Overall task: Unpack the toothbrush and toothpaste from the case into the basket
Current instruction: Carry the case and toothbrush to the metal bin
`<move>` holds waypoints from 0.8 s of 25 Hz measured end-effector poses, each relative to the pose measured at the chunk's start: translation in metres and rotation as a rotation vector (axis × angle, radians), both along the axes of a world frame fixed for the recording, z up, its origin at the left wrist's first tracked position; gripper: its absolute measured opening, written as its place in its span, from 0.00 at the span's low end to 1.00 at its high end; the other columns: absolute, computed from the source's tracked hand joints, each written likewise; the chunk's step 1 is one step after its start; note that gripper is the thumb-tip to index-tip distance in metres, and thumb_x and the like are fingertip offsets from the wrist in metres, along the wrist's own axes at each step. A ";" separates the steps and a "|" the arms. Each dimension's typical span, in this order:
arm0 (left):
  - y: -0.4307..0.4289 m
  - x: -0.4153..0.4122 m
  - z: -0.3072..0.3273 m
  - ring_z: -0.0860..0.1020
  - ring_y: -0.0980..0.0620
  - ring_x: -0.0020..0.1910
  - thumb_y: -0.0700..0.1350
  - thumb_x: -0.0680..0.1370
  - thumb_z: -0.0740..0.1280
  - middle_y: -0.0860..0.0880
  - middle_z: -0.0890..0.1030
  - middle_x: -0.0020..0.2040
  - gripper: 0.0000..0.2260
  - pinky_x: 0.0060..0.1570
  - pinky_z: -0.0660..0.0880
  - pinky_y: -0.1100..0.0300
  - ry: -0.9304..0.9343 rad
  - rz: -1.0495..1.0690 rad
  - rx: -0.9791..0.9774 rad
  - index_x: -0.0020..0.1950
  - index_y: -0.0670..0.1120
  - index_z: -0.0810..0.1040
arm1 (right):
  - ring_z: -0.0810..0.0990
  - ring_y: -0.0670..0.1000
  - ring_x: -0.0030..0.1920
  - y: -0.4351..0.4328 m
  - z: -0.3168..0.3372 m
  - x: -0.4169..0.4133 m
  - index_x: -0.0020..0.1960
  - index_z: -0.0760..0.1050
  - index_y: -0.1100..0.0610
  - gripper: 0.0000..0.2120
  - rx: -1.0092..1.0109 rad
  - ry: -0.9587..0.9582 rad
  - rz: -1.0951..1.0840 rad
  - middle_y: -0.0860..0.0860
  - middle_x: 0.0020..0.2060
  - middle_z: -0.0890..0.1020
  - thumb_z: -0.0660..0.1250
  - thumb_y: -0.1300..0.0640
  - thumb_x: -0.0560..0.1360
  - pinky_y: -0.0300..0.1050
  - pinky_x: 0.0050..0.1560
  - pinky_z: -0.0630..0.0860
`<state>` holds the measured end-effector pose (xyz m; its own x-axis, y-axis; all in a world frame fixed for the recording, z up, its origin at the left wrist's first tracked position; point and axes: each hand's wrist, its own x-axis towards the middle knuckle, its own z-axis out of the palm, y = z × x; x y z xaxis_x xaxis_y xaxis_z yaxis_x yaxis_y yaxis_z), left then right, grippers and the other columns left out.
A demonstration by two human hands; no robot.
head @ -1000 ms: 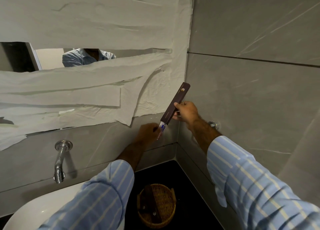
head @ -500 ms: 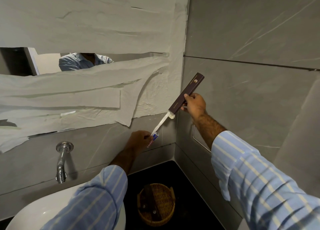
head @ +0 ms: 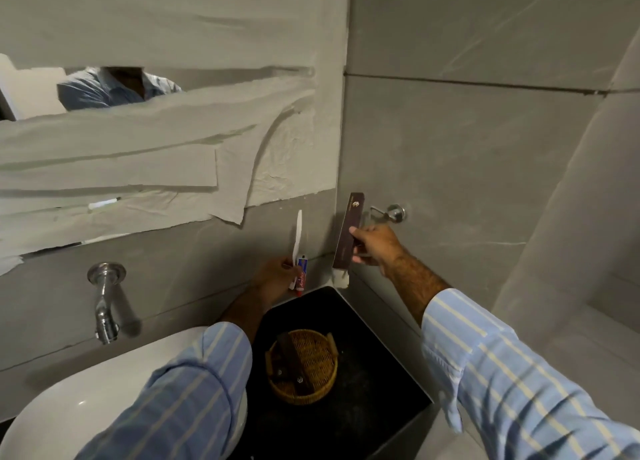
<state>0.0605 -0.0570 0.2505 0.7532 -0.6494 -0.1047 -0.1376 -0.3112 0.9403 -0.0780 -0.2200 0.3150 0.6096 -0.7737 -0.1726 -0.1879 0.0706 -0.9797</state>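
My left hand (head: 275,276) grips a white toothbrush (head: 298,232), which stands upright, together with a small red, white and blue toothpaste tube (head: 301,275). My right hand (head: 372,244) holds the slim dark brown case (head: 348,231) nearly upright, open end down, with a white flap at its bottom. Both hands are above the black counter, apart from each other. The round wicker basket (head: 325,388) sits on the counter below them and holds dark brown packets.
A white basin (head: 69,400) fills the lower left under a chrome tap (head: 104,300). The black counter (head: 374,390) ends at the corner walls. A chrome hook (head: 393,213) juts from the right wall. The mirror is covered with paper strips (head: 138,154).
The toothbrush and toothpaste have come fully out of the case and now stand upright in my left hand. My right hand has lowered the case and turned it nearly vertical.
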 end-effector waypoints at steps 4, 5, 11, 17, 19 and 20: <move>-0.009 -0.022 -0.047 0.83 0.45 0.43 0.39 0.80 0.66 0.40 0.83 0.48 0.05 0.42 0.84 0.52 0.233 -0.083 0.076 0.54 0.40 0.78 | 0.79 0.51 0.32 0.015 -0.054 -0.034 0.52 0.76 0.65 0.06 0.143 0.060 0.008 0.59 0.40 0.80 0.64 0.62 0.80 0.42 0.27 0.81; -0.010 -0.028 -0.059 0.83 0.44 0.47 0.40 0.79 0.67 0.40 0.83 0.51 0.05 0.46 0.84 0.49 0.218 -0.096 0.130 0.53 0.42 0.79 | 0.80 0.51 0.34 0.017 -0.067 -0.042 0.55 0.76 0.66 0.08 0.171 0.095 0.010 0.60 0.42 0.81 0.63 0.62 0.80 0.41 0.28 0.81; -0.014 -0.071 -0.117 0.82 0.40 0.56 0.44 0.76 0.70 0.40 0.82 0.58 0.13 0.56 0.81 0.43 0.144 -0.207 0.355 0.60 0.41 0.80 | 0.84 0.53 0.43 0.022 -0.146 -0.089 0.62 0.75 0.65 0.14 0.339 0.245 -0.071 0.63 0.56 0.83 0.62 0.58 0.80 0.45 0.39 0.83; -0.021 -0.132 -0.173 0.80 0.36 0.58 0.37 0.78 0.68 0.35 0.77 0.62 0.08 0.42 0.83 0.49 0.359 -0.262 0.404 0.56 0.41 0.75 | 0.83 0.55 0.44 0.038 -0.216 -0.144 0.63 0.74 0.65 0.15 0.485 0.307 -0.146 0.60 0.49 0.82 0.62 0.58 0.80 0.48 0.43 0.83; -0.023 -0.151 -0.193 0.80 0.35 0.58 0.36 0.77 0.68 0.34 0.77 0.61 0.09 0.46 0.83 0.44 0.377 -0.295 0.442 0.57 0.41 0.75 | 0.84 0.53 0.41 0.042 -0.234 -0.164 0.61 0.75 0.65 0.14 0.520 0.314 -0.184 0.58 0.45 0.83 0.62 0.58 0.80 0.47 0.41 0.83; -0.024 -0.160 -0.201 0.80 0.34 0.57 0.35 0.77 0.69 0.33 0.78 0.61 0.10 0.48 0.83 0.41 0.380 -0.320 0.455 0.58 0.40 0.75 | 0.84 0.51 0.38 0.044 -0.241 -0.175 0.60 0.76 0.65 0.13 0.529 0.321 -0.206 0.57 0.42 0.83 0.62 0.58 0.80 0.45 0.36 0.83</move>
